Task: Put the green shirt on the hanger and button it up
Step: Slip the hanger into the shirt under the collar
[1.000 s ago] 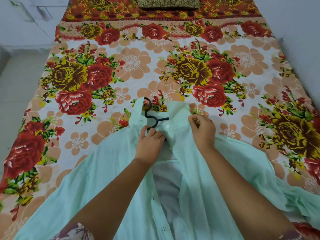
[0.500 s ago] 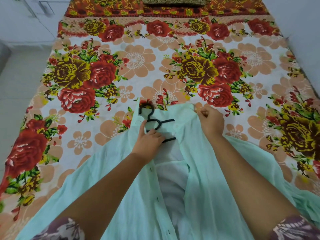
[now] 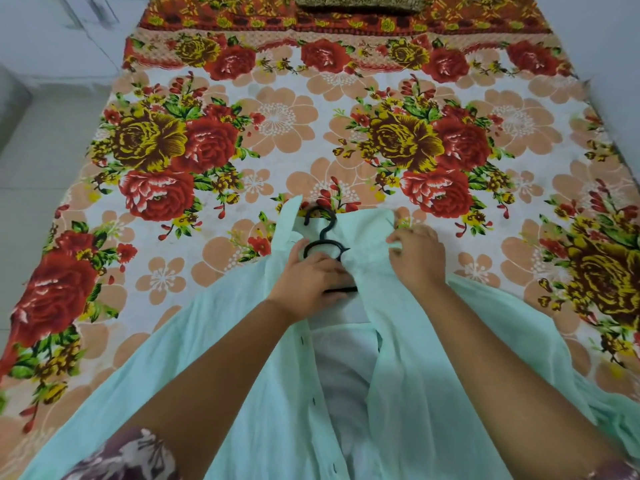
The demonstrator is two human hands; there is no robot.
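A pale mint-green shirt lies spread open on the bed, collar pointing away from me, its front unbuttoned with small dark buttons down the left placket. A black plastic hanger sits inside the collar, hook sticking out past the neck. My left hand grips the hanger's neck and bar at the collar opening. My right hand pinches the right collar and shoulder fabric, pulling it over the hanger's right arm, which is hidden under cloth.
The shirt rests on a floral bedsheet with red and yellow roses. A dark patterned pillow lies at the far end. Pale floor runs along the bed's left side, a wall on the right.
The hanger has slid farther up so its hook clears the collar. My left hand closed around the hanger's neck. My right hand spread the right collar outward.
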